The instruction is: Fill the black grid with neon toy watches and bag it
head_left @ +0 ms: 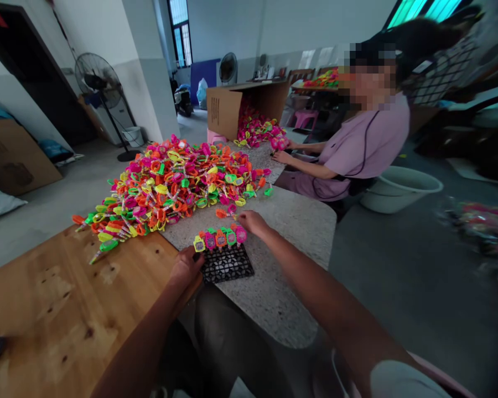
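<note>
A black plastic grid tray (228, 266) lies on the speckled stone table (290, 221) in front of me. A row of small bright toys (219, 239) stands along its far edge. My left hand (185, 266) rests against the tray's left side, fingers curled by the yellow toy at the row's end. My right hand (252, 221) is at the row's right end, fingertips touching a pink toy (241, 234). Beyond the tray spreads a big heap of toys (178, 185) in pink, orange, green and yellow.
A wooden table (58, 309) adjoins on the left. Across the stone table sits a person in a purple shirt (357, 155), handling toys beside a tipped cardboard box (232, 108). A white basin (398, 188) and a standing fan (99, 83) are on the floor.
</note>
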Available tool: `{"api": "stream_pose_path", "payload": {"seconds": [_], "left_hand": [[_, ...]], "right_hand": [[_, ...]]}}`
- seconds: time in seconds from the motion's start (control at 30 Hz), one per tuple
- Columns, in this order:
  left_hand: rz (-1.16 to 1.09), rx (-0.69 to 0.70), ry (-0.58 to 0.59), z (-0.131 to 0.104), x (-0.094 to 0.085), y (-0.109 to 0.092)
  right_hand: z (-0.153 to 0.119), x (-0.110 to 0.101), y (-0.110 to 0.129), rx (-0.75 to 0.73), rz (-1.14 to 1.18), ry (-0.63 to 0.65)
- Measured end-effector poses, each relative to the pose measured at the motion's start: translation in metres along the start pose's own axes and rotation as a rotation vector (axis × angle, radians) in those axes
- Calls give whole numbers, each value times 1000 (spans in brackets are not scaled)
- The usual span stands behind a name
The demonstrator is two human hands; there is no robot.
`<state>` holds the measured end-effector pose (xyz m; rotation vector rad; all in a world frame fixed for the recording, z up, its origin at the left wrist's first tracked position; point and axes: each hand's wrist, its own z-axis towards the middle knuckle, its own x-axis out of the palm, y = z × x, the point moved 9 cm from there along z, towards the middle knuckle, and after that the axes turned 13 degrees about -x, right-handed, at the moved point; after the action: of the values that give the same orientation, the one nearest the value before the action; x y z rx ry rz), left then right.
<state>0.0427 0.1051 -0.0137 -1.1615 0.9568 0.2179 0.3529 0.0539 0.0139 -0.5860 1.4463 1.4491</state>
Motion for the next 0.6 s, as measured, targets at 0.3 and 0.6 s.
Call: {"api": "stream_pose_path", "payload": {"seconds": [0.3, 0.6], "left_hand": [[92, 30, -50, 3, 2, 5], [71, 26, -43, 3, 1, 3]], "right_hand": [[24, 14, -21, 140, 77, 18], [-92, 38, -14, 256, 829, -44]]}}
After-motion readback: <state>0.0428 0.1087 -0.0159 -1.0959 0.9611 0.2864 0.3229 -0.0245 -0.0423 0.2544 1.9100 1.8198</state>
